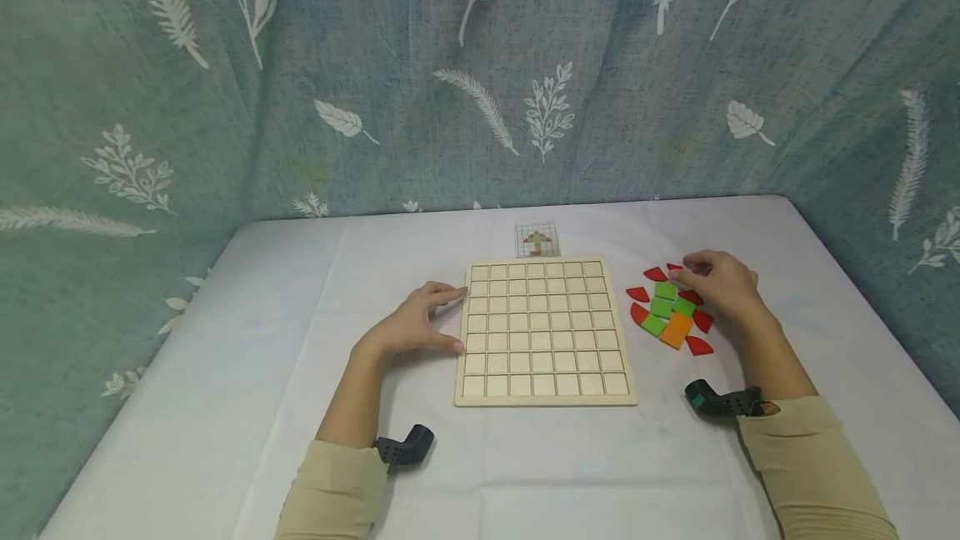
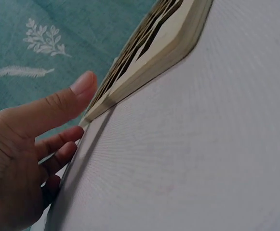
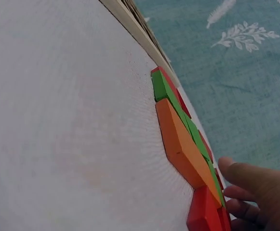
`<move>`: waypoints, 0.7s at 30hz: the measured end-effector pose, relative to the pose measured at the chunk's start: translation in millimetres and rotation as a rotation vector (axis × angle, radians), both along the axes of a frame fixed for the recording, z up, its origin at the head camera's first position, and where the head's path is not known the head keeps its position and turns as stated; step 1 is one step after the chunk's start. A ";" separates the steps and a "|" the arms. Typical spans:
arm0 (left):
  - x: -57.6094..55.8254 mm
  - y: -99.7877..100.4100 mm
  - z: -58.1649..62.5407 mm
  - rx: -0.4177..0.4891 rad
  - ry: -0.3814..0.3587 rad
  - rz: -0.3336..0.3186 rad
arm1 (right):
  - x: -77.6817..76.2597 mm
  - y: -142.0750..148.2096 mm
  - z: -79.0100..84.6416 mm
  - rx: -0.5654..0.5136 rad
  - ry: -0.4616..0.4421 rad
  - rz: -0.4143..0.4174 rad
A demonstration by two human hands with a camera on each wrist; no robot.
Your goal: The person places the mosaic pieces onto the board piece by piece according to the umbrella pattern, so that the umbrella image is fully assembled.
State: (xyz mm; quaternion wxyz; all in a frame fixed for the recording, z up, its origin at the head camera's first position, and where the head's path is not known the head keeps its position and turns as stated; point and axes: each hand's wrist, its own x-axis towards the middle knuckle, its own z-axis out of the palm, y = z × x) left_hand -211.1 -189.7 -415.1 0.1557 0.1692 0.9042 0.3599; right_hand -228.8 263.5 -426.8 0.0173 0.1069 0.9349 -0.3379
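Note:
A pale wooden grid board (image 1: pixel 546 330) lies flat on the white cloth. My left hand (image 1: pixel 408 323) is at its left side, thumb and fingers spread apart with their tips right at the edge; the left wrist view shows the thumb (image 2: pixel 84 89) by the board's rim. To the right is a loose cluster of flat pieces: red quarter-rounds (image 1: pixel 699 346), green squares (image 1: pixel 664 291) and an orange rectangle (image 1: pixel 677 330). My right hand (image 1: pixel 723 280) is over the far right of this cluster, its thumb tip overlapping a red piece (image 1: pixel 674 266) and its fingers loosely bent.
Behind the board lies a small gridded card (image 1: pixel 537 240) with a coloured arrow-like pattern. A leaf-patterned blue-green curtain (image 1: pixel 480 107) hangs along the table's back and sides. Each wrist wears a dark camera mount (image 1: pixel 720 400) close above the tablecloth (image 1: pixel 555 473).

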 end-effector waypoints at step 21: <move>4.5 -1.1 -11.1 -0.065 0.047 0.005 | 5.2 -5.2 0.1 -0.035 0.135 -0.026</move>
